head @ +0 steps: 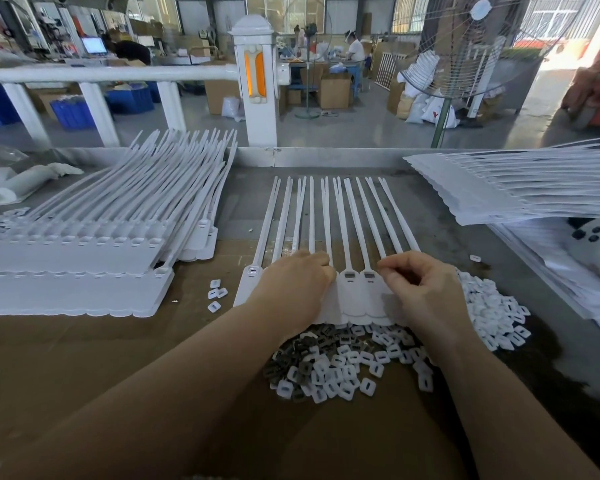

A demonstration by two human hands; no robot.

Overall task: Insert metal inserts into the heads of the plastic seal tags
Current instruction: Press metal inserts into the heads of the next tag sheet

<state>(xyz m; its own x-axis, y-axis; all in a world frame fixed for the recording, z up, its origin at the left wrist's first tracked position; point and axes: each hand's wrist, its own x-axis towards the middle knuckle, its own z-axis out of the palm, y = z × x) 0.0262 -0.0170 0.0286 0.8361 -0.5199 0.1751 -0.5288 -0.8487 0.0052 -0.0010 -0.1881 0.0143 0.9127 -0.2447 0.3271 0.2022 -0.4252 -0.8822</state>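
Nearest the camera, two bare forearms reach forward over a brown cardboard sheet (84,348) that covers the bench; just beyond the wrists lies a loose heap of small pieces (340,365), white plastic caps mixed with dark grey metal inserts, spilling on to the right in a mostly white drift (492,313).

The row of seal tags (354,296) lies flat between the hands, touching the far edge of the heap; it is a white, joined strip of flat paddle-shaped tags, each with a square head at the top and a long thin tail (343,216) fanning away from the camera; three heads show a dark rectangular insert seated in them, one at the far left (252,271) and two side by side in the middle (350,276).

The left hand (291,289) lies knuckles-up on the left part of the strip, fingers curled down onto the heads; whether it holds anything I cannot tell. The right hand (426,289) hovers over the right part of the strip, thumb and forefinger pinched together at a head, probably on a small insert, though the piece itself is hidden.

To the left sits a stack of tag strips (77,271) with three stray caps (216,292) beside it; to the right, well apart, another stack (520,188) lies crosswise.
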